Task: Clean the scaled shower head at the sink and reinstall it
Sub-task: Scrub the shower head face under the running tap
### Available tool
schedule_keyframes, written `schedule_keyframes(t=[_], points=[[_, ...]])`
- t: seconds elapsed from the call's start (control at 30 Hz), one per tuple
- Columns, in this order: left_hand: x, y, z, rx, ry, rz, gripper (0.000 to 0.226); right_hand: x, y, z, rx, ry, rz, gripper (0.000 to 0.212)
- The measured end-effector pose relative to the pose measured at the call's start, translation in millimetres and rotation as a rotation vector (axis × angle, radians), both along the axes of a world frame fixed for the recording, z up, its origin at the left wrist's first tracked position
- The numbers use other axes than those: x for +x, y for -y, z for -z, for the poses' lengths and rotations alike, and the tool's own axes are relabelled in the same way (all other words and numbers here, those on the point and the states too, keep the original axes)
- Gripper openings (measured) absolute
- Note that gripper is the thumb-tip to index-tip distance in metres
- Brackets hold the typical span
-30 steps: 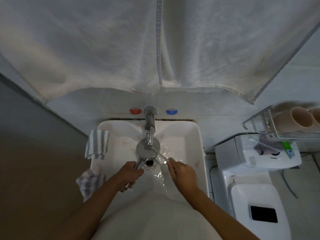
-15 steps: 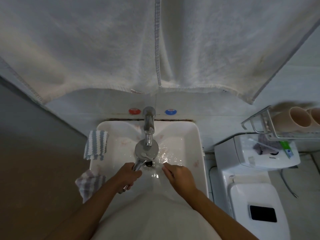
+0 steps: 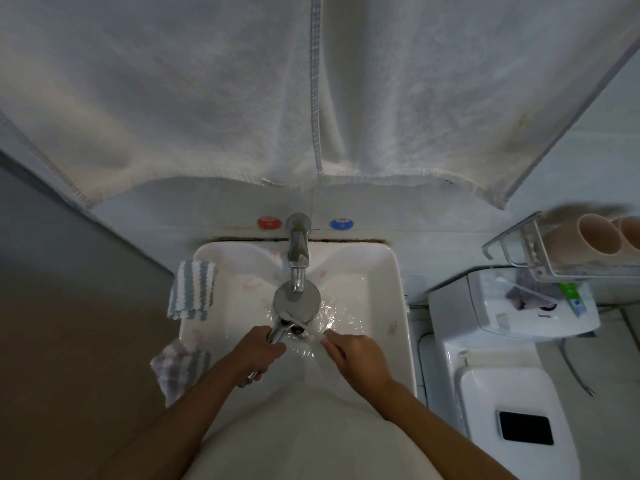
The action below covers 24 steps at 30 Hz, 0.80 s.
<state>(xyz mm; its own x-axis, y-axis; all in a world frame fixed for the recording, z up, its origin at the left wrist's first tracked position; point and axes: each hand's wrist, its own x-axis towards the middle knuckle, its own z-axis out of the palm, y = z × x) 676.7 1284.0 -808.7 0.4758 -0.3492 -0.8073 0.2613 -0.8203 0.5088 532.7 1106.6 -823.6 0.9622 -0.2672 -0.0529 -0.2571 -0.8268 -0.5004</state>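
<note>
Since a second ago, the right hand [image 3: 360,358] has pulled its thin white brush [image 3: 304,326] lower across the round face of the shower head [image 3: 297,301], toward the near edge by the drain. Closest to the person, both arms reach out over the sink [image 3: 398,306]. The left hand [image 3: 261,351] is wrapped tight around the shiny metal handle of the shower head, and the end of the handle pokes out below the fist. The right hand pinches the brush, which looks like a toothbrush, though it is too blurry to be sure. The shower head sits low in the middle of the sink, right under the tap [image 3: 298,258], with water shining on the white bowl around it. It looks hard and smooth, and being wet it is likely slippery, so the handle is the best place to hold it, with a full fist and not just fingertips. It may be a bit heavy, and it could chip the sink if dropped. Two striped cloths hang on the left rim, one nearer [image 3: 180,367] and one farther [image 3: 192,289]. Behind the tap are a red dot [image 3: 268,222] and a blue dot [image 3: 342,224] on the wall. Farthest up hangs a big white towel [image 3: 207,98]. Off to the right stands a toilet [image 3: 502,375].
</note>
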Motion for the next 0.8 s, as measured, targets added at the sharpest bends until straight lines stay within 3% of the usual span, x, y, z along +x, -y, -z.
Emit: schedule_keyframes(t=[0.17,0.3,0.47,0.63,0.73,0.8], points=[[-1.3,1.1,-1.8,-0.011,0.002,0.032,0.013,7.5,5.8,1.9,-0.053,0.042,0.218,0.028],[-0.6,-1.0,0.9,-0.010,0.010,0.018,0.014,2.6,-2.4,-2.8,0.011,0.005,0.034,0.030],[-1.0,-0.3,-1.3,-0.015,0.018,0.060,0.014,10.0,4.8,-2.2,-0.039,0.049,0.200,0.026],[0.4,-3.2,-0.6,-0.017,0.063,0.069,0.016,7.6,-4.2,-1.1,-0.007,0.002,0.048,0.042],[-0.8,-2.3,-4.9,0.004,0.068,0.112,0.016,11.2,0.5,0.4,-0.069,0.040,0.171,0.031],[-2.8,0.2,-8.4,0.014,0.068,0.136,0.015,10.1,-1.3,-1.0,-0.058,0.030,0.127,0.024]])
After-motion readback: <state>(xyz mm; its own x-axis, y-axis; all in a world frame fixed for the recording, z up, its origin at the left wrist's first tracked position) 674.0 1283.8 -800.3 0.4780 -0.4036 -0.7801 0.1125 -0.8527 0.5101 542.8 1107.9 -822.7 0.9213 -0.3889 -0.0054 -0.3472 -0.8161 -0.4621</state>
